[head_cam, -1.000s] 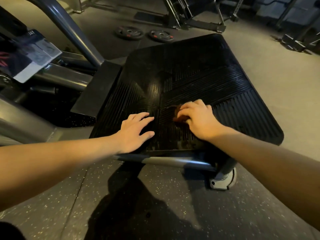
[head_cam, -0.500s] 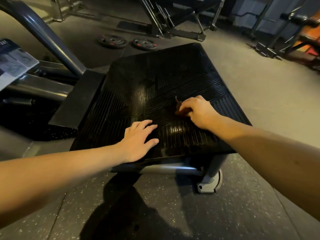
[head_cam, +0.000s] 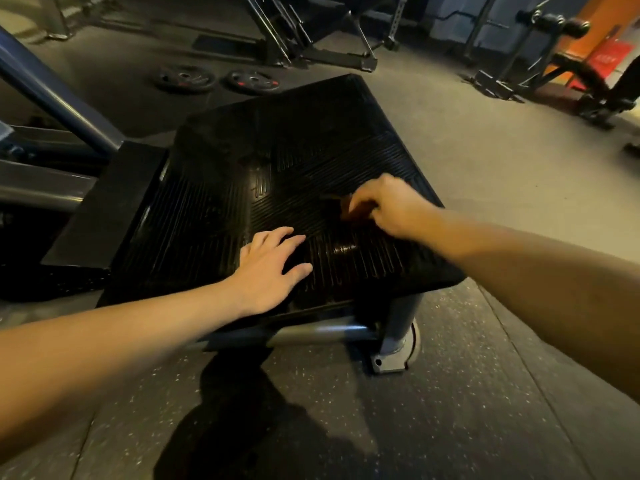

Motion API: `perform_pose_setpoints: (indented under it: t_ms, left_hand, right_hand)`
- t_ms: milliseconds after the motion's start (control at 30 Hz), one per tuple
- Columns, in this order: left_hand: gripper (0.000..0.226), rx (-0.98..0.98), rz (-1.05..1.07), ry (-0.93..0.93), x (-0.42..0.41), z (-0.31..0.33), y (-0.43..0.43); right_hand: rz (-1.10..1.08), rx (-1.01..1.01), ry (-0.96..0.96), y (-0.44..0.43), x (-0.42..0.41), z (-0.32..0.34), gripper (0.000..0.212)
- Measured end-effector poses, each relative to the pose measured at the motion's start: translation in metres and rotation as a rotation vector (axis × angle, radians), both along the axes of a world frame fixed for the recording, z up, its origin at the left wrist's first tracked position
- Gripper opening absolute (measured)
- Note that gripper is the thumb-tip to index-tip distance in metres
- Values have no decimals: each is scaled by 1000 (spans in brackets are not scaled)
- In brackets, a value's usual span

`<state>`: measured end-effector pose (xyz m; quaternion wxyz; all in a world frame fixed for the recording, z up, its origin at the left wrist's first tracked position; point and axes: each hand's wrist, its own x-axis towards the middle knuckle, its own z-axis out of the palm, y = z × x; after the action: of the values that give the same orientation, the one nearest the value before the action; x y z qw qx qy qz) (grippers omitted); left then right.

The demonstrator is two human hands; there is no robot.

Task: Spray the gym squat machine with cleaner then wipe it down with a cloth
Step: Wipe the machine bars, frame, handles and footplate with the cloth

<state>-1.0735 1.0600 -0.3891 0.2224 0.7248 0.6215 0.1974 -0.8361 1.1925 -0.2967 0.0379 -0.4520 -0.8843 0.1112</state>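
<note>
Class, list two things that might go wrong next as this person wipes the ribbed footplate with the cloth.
1. The left hand leans flat on the footplate beside a wet sheen; it might slip.
2. The cloth, bunched small under the right hand, may skim over the grooves and leave cleaner in them.

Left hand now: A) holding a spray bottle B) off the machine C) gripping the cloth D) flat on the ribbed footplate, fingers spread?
D: the left hand lies flat, fingers spread, on the footplate; the right hand grips the cloth.
</note>
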Motion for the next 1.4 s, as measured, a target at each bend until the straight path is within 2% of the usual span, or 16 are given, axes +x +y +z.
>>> perform_pose_setpoints:
  t_ms: [100, 233, 367, 467, 633, 733, 833, 1033, 1100, 1200, 1333, 1400]
  left_hand:
    - [63, 15, -6, 14, 8, 6, 4]
    - [62, 17, -39, -20, 28, 15, 8]
    - [64, 4, -52, -30, 47, 18, 10]
    - [64, 15, -32, -36, 51, 20, 14]
    - [63, 21, -41, -18, 55, 26, 23]
    - [63, 26, -58, -22, 62, 31, 29]
    - [64, 23, -63, -16, 70, 33, 31]
    - [66, 27, -69, -30, 73, 28, 30]
    - [66, 22, -74, -44, 74, 30, 32]
    - [67, 30, -72, -50, 77, 32, 33]
    - [65, 25, -75, -33, 80, 36, 37]
    - [65, -5, -76, -25, 81, 41, 39]
  right_hand:
    - [-67, 56, 35, 26, 11, -10, 52]
    - [14, -14, 53, -56, 40, 3, 46]
    - [158, -44, 56, -129, 82, 4, 56]
    - [167, -27, 72, -98, 78, 9, 56]
    - [-56, 97, 116, 18, 54, 21, 46]
    - [-144, 127, 74, 44, 48, 19, 43]
    - [-64, 121, 71, 10, 62, 5, 56]
    - [26, 38, 126, -113, 117, 11, 47]
    - [44, 33, 138, -101, 112, 15, 48]
    - [-20, 99, 136, -36, 92, 15, 51]
    - [-212, 211, 170, 47, 70, 9, 53]
    - [-263, 188, 151, 58, 61, 10, 51]
